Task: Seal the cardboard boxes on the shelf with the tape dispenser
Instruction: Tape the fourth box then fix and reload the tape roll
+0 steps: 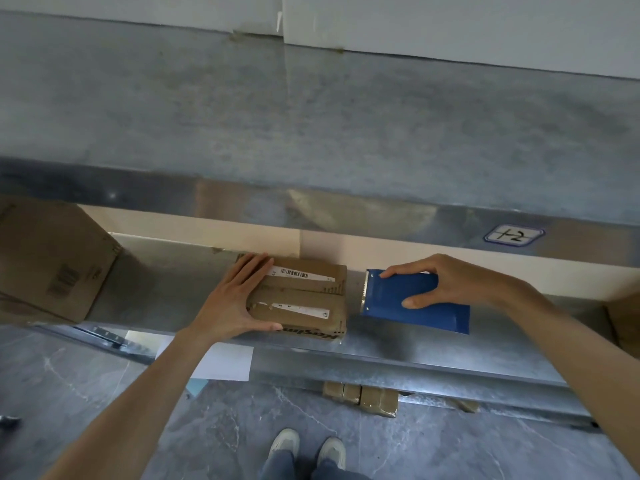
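Cardboard, brown and creased, forms the small cardboard box (304, 299) lying near the front edge of the metal shelf (415, 351), at the middle of the view. The left hand (232, 299) rests on the box's 9 o'clock end. Its fingers (254, 268) lie straight and flat across the top, and the thumb stretches along the front face, so it presses rather than grips. At 3 o'clock of the box, just beside it and not touching, the right hand (446, 280) grips the blue tape dispenser (415, 306). The thumb is on the near side, the fingers curl over the far side, and the toothed blade (365, 292) is turned toward the box. A larger cardboard box (52, 261) stands well apart at 9 o'clock on the same shelf.

The step in hand looks like bringing the dispenser onto the box to lay a strip. To do it well, the left hand should bear down firmly so the light box does not slide toward 9 o'clock when the tape is pulled. The tape's end is best stuck over the 3 o'clock edge first, then drawn along the flap seam in one straight, flat pass. The left fingers lie in that path and would need to lift clear before the blade arrives.
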{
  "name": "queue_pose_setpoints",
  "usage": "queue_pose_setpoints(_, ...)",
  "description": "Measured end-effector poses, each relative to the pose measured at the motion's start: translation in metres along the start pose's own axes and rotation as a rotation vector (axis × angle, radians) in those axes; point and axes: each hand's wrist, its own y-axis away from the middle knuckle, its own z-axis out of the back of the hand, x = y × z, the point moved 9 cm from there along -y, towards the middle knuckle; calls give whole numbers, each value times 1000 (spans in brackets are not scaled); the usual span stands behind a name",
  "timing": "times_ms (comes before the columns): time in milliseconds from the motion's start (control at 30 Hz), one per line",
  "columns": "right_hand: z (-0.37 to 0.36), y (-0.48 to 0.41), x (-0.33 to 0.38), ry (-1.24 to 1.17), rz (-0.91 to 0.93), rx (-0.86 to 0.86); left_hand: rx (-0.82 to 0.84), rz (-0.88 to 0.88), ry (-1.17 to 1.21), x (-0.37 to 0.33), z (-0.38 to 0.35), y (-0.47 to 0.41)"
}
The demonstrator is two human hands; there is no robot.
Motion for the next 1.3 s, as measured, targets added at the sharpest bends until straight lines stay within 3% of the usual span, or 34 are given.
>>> queue_pose_setpoints(800, -46, -57, 14, 368, -104, 18, -15, -12, 56, -4, 1, -1)
queue_pose_setpoints(900, -43, -49, 9, 354, -137, -87, -14, -6, 55, -3, 3, -2)
queue_pose_setpoints(1067, -41, -31, -4, 159, -75, -413, -10, 12, 68, -4, 5, -1)
queue_pose_setpoints(1300, -65, -31, -23, 299, -178, -560, -11, 37, 90, -3, 6, 0)
